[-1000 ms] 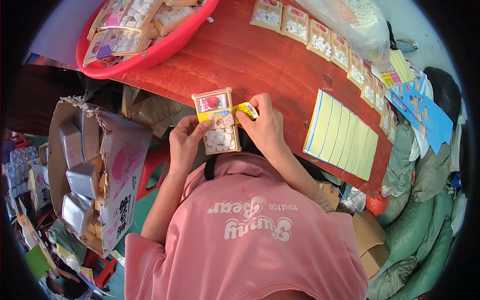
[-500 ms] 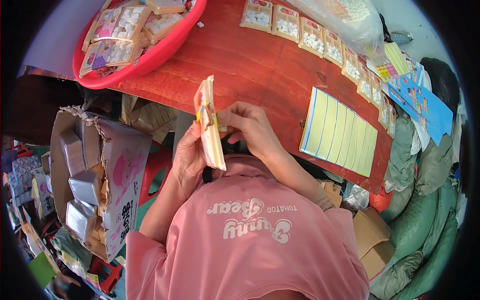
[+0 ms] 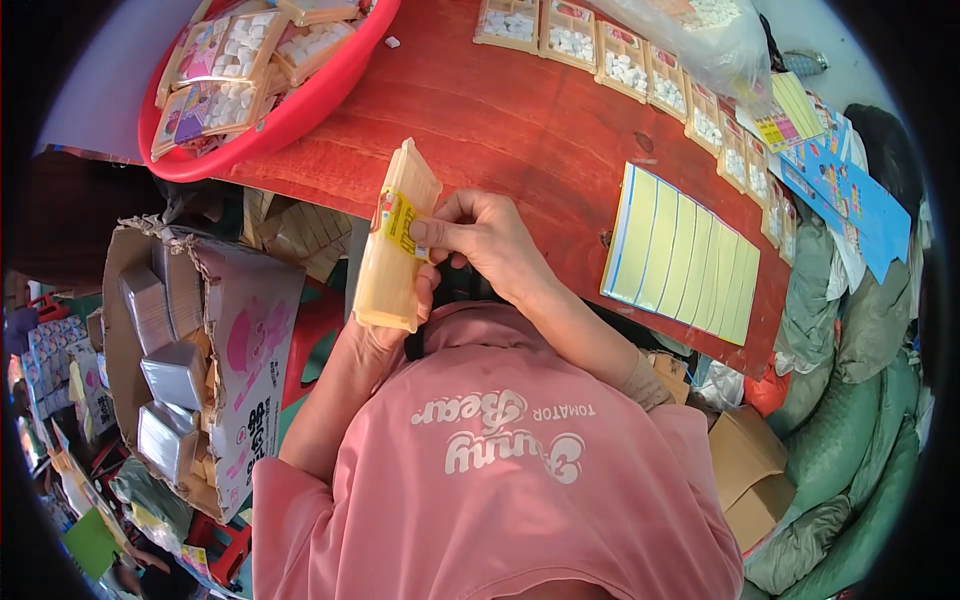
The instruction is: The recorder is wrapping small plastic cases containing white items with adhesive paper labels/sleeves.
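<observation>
My left hand [image 3: 426, 288] grips a shallow cream plastic box [image 3: 385, 285] from behind, its fingers curled round the right edge. The box is tilted, with its plain underside facing up. Around its middle runs a yellow printed sticker [image 3: 400, 215]. My right hand [image 3: 495, 245] is closed, its thumb and bent fingers pinching at the sticker on the box's right edge. On the red table [image 3: 480, 130] beyond, a row of similar boxes [image 3: 626, 72] with white pieces inside curves to the right. A sheet of pale yellow stickers [image 3: 680, 255] lies right of my hands.
A red basin [image 3: 275, 145] of filled boxes stands at the upper left. Below it, an open carton [image 3: 240, 390] holds stacked clear plastic pieces. A clear bag [image 3: 690, 45] of white pieces sits at the far right, near blue printed sheets [image 3: 850, 205]. Green sacks [image 3: 850, 480] lie right.
The box has turned from edge-on so its underside shows with the sticker across it. My right thumb has shifted slightly left onto the sticker.
</observation>
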`<state>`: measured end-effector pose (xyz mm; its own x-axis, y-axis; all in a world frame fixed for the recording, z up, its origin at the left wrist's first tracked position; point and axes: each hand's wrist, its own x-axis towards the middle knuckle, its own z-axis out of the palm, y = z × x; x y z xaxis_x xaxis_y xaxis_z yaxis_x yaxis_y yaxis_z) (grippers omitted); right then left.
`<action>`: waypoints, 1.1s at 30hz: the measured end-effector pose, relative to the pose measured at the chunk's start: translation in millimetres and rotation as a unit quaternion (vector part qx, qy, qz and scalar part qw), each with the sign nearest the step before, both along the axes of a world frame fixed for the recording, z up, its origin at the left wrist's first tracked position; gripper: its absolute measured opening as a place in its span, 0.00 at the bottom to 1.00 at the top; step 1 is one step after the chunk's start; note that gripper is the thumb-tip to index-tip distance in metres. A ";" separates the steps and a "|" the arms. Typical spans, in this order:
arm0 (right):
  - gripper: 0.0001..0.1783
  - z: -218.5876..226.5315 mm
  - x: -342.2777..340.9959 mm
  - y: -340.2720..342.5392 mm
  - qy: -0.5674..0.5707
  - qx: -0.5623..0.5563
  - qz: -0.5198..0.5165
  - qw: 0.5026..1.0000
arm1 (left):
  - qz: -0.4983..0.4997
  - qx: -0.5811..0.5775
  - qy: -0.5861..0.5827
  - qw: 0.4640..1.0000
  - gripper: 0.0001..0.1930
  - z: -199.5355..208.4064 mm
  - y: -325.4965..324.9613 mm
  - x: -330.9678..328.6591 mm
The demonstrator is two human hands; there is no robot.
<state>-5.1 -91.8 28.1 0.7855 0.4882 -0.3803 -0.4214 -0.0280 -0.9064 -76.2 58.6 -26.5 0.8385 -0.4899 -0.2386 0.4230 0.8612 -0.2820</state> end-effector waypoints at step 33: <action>0.10 17.5 -9.7 -120.0 -0.539 -0.275 -0.089 0.791 | 0.308 0.721 -0.078 0.616 0.13 119.7 226.6 213.3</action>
